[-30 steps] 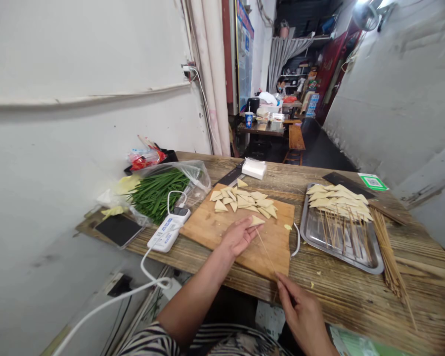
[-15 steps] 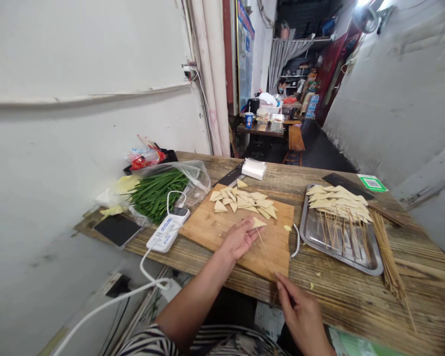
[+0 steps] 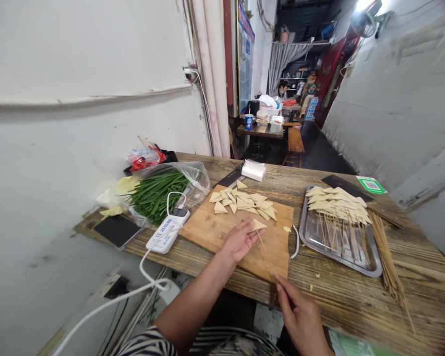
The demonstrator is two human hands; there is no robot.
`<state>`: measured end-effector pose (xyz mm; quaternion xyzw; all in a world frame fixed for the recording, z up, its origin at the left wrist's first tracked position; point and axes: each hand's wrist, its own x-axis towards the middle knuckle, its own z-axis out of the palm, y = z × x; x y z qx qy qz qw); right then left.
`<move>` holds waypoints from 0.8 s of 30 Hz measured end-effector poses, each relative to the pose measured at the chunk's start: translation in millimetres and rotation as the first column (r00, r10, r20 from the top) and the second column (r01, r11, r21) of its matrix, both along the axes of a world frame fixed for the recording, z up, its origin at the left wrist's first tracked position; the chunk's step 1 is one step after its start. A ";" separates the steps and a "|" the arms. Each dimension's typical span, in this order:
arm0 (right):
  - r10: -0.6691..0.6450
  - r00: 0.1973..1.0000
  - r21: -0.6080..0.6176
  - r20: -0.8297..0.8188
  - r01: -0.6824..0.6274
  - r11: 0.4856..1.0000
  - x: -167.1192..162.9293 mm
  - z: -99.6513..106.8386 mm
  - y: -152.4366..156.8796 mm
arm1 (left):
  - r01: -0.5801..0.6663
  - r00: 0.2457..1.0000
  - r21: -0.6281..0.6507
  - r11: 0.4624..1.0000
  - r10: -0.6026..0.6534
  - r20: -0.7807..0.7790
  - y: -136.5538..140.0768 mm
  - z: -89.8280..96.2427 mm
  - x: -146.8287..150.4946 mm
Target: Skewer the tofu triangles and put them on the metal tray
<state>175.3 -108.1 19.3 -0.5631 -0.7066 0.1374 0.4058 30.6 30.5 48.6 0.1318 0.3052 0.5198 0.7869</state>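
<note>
My left hand is closed on a pale triangular tofu slice, held above the wooden cutting board. A thin bamboo skewer runs from that slice down to my right hand, whose fingers pinch its lower end near the table's front edge. The skewer's tip meets the slice; how deep it goes in I cannot tell. Several loose tofu triangles lie heaped on the far part of the board. To the right, a metal tray carries skewered tofu slices in overlapping rows.
A bundle of bare skewers lies right of the tray. Behind the board are a knife and white tissues. Bagged green chives, a white power strip with its cable, and a black phone-like slab occupy the left.
Almost nothing differs. Both hands keep their hold on the tofu slice and the skewer, while the view has shifted very slightly.
</note>
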 end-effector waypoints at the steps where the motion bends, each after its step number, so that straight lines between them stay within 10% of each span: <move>1: 0.000 1.000 -0.001 0.002 0.000 1.000 -0.3 0.2 -0.1 | 0.003 1.000 0.007 1.000 -0.003 -0.001 -0.6 0.7 0.5; 24: -0.042 0.997 0.109 0.071 0.034 0.993 -15.5 0.5 2.4 | 0.032 0.997 0.007 0.999 -0.032 -0.066 -15.1 13.8 11.5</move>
